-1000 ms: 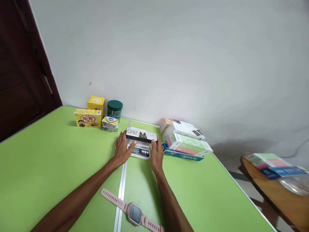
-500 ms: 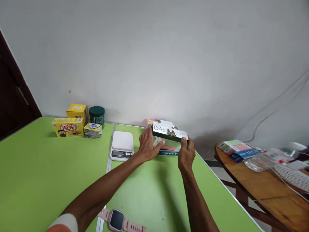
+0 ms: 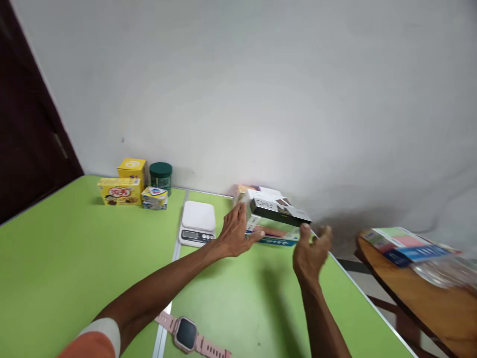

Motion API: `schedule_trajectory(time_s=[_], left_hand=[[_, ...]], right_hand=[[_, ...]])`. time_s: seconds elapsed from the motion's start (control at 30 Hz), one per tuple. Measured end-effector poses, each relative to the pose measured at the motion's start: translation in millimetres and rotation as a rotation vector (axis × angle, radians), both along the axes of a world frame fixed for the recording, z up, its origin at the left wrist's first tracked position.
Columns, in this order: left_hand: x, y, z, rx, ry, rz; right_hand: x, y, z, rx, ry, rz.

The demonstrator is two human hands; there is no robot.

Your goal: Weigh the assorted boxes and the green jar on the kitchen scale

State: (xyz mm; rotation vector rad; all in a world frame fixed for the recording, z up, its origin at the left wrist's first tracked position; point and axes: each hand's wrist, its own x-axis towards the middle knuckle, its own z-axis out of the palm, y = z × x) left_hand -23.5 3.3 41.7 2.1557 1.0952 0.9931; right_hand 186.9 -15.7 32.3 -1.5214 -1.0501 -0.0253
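Observation:
A black-and-white box (image 3: 281, 211) lies on top of a small pile of boxes against the wall. Beneath it a blue box (image 3: 278, 241) shows, and an orange-yellow box (image 3: 242, 189) peeks out behind at the left. My left hand (image 3: 236, 236) has its fingers stretched out against the left end of the pile, thumb spread toward the front. Just off the right end, my right hand (image 3: 312, 253) is open with its fingers apart, slightly blurred, holding nothing. Left of the pile sits a white kitchen scale (image 3: 198, 219) with a bare platform.
Yellow boxes (image 3: 119, 191), a small stack of little boxes (image 3: 155, 198) and a green-lidded tub (image 3: 161, 176) stand at the back left. A pink-strapped smartwatch (image 3: 185, 334) lies near the front. The wooden table (image 3: 428, 303) at right bears packaging.
My right hand has let go of the black-and-white box and drawn off to the right. The left hand stays at the pile's left end. The view has shifted slightly.

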Motion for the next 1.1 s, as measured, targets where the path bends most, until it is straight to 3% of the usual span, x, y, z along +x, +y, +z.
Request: schedule_trajectory(time_s=[0.07, 0.13, 0.23, 0.3, 0.4, 0.5, 0.6, 0.67, 0.87, 1.1], left_hand=[[-36, -14, -9.9, 0.058, -0.019, 0.023], [-80, -26, -24.4, 0.103, -0.034, 0.145], [-157, -35, -47.2, 0.164, -0.055, 0.457], [-210, -36, -59.9, 0.202, -0.078, 0.68], [-277, -33, -75.4, 0.181, -0.109, 0.909], [-315, -31, -88.6, 0.014, -0.127, 0.925], [-324, -26, -98.1, -0.09, -0.107, 0.79], [-320, -19, -101.6, -0.103, -0.11, 0.717], [-303, 23, -107.7, -0.085, -0.231, 0.69], [-295, 38, -105.6, -0.08, -0.236, 0.704]], right_hand=[[-19, -13, 5.4, 0.095, -0.043, -0.037], [-45, -23, 13.5, 0.203, -0.121, 0.009], [-98, -28, 24.4, 0.308, -0.249, 0.187], [-144, -26, 23.8, 0.278, -0.298, 0.345], [-221, -14, 3.7, 0.145, -0.278, 0.668], [-291, 6, -31.6, -0.076, -0.118, 0.89], [-337, 36, -60.4, -0.278, 0.038, 0.839], [-354, 58, -68.5, -0.35, 0.13, 0.779], [-371, 109, -61.3, -0.377, 0.22, 0.813], [-371, 114, -66.1, -0.345, 0.2, 0.886]])
